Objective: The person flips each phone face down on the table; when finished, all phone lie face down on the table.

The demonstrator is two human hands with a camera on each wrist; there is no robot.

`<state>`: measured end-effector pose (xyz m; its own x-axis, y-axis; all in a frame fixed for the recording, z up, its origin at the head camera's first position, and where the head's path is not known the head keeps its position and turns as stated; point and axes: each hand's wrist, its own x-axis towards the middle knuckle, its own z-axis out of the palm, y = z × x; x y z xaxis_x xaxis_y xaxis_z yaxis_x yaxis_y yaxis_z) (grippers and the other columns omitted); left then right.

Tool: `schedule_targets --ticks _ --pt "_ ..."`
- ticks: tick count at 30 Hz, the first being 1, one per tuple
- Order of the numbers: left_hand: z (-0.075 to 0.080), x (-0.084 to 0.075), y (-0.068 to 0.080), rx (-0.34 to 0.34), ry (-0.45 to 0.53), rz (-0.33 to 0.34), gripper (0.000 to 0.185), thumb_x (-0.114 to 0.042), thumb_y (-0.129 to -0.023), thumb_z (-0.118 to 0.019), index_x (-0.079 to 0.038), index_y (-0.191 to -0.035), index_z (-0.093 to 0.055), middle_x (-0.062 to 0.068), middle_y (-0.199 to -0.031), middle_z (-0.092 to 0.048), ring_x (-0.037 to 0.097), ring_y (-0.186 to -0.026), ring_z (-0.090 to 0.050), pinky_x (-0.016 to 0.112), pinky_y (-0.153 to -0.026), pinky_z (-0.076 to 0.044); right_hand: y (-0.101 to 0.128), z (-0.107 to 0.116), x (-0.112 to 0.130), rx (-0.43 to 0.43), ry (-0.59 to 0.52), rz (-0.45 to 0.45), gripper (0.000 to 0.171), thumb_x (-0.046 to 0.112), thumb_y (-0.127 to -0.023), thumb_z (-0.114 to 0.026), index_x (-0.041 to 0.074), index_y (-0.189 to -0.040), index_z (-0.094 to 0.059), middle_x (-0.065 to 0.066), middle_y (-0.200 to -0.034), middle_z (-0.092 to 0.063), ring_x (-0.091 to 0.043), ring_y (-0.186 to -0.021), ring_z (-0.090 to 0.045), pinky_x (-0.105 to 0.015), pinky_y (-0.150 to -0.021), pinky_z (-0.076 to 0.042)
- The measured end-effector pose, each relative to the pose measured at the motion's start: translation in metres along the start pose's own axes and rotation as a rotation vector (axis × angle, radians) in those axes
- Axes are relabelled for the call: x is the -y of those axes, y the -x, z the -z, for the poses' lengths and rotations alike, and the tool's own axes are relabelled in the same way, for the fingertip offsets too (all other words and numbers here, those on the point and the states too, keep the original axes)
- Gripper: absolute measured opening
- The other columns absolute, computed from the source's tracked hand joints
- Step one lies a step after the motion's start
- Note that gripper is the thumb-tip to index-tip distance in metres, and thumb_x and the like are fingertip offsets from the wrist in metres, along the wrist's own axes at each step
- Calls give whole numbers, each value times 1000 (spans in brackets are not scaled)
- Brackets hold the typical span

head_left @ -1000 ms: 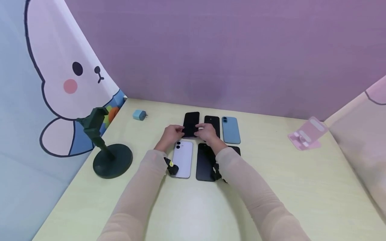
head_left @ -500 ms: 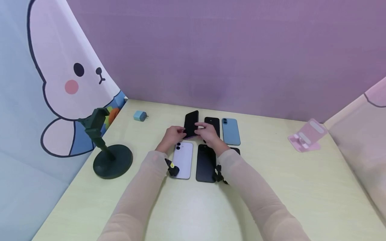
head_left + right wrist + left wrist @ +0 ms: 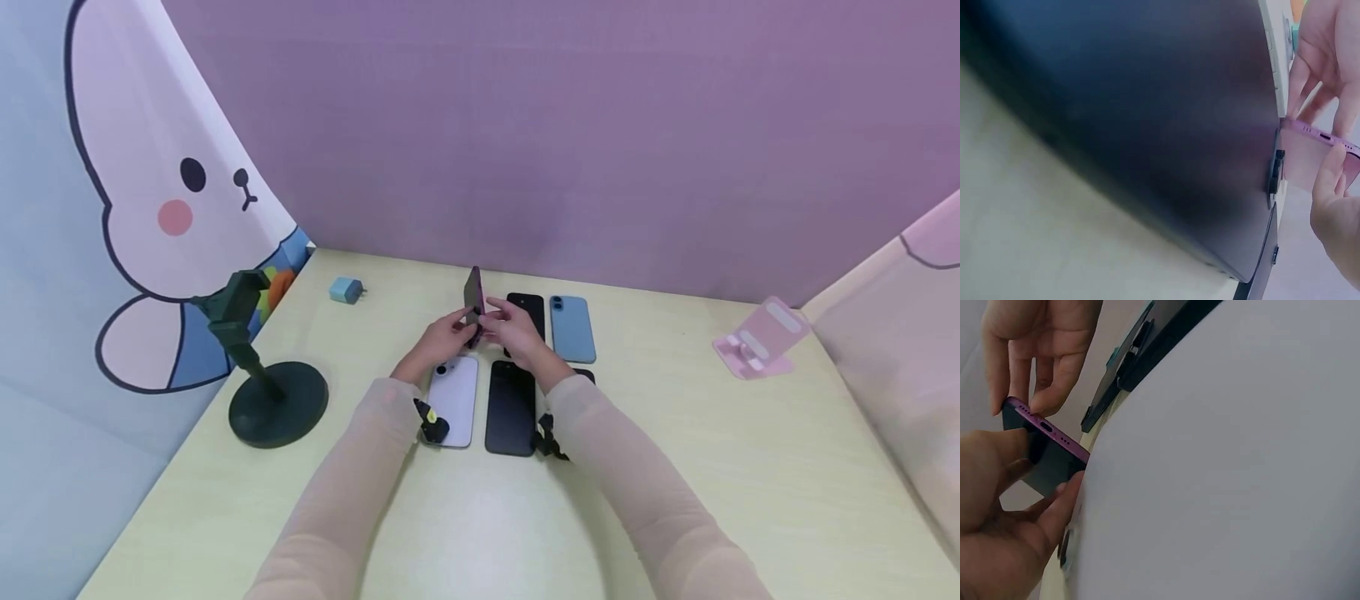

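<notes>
- Tipped up on its long edge now, where a second ago lay flat at the far left of the back row: slim purple-framed phone with black glass front (image 3: pixel 473 297), lifted clear of the pale yellow-green tabletop (image 3: pixel 750 467) between both hands.
- Spread over that tabletop, largest first: dark green round-based phone stand (image 3: pixel 277 404) at the left, folding pink plastic phone stand (image 3: pixel 759 343) well apart at the right.
- Laid flat in rows, presumably for easy picking one at a time: black glossy phone (image 3: pixel 511 406) in the near row, lilac-white phone with twin lenses (image 3: pixel 455 398) just beside it on the left, blue matte phone (image 3: pixel 572 328) and black phone (image 3: pixel 529 312) in the back row.
- Set apart near the back left corner: small light-blue charger plug (image 3: pixel 345 289).
- Left hand (image 3: pixel 442 337) pinching the raised phone's lower end, thumb and fingers curled round the frame; speaker holes and port showing in the left wrist view.
- Right hand (image 3: pixel 513 327) pinching the opposite face with fingertips, apparently steadying the turn.
- No containers anywhere in view.
</notes>
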<state>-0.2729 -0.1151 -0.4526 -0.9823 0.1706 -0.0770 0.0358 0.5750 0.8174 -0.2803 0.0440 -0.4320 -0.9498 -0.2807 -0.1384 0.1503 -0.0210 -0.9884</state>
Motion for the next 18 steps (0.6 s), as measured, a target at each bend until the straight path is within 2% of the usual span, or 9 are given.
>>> schedule_targets --ticks 4,7,13,18 --pt "-4 0 -1 7 92 2 51 -35 -94 -45 -27 -142 -28 9 -110 -56 17 -83 -59 30 -70 -48 0 0 0 20 22 21 44 5 -91 -53 6 -133 -44 -17 -108 -51 -26 -93 -57 -38 -85 -44" --pt "-7 2 -2 -6 127 -2 51 -32 -95 -46 -30 -142 -28 7 -111 -55 16 -85 -58 29 -69 -48 -1 -1 -1 28 47 36 41 5 -92 -51 7 -133 -45 -16 -107 -52 -26 -95 -57 -36 -86 -44" --pt "-9 2 -1 2 218 9 49 -25 -96 -44 -30 -142 -28 7 -117 -50 19 -95 -57 30 -75 -48 -3 0 -6 42 59 46 39 4 -94 -45 8 -133 -45 -16 -106 -53 -26 -94 -57 -38 -86 -44" --pt "-11 4 -2 -18 294 12 47 -23 -96 -44 -29 -141 -31 7 -119 -49 20 -97 -56 28 -76 -48 -4 -1 -9 31 59 60 40 0 -93 -46 9 -132 -46 -15 -105 -52 -25 -92 -57 -34 -82 -46"
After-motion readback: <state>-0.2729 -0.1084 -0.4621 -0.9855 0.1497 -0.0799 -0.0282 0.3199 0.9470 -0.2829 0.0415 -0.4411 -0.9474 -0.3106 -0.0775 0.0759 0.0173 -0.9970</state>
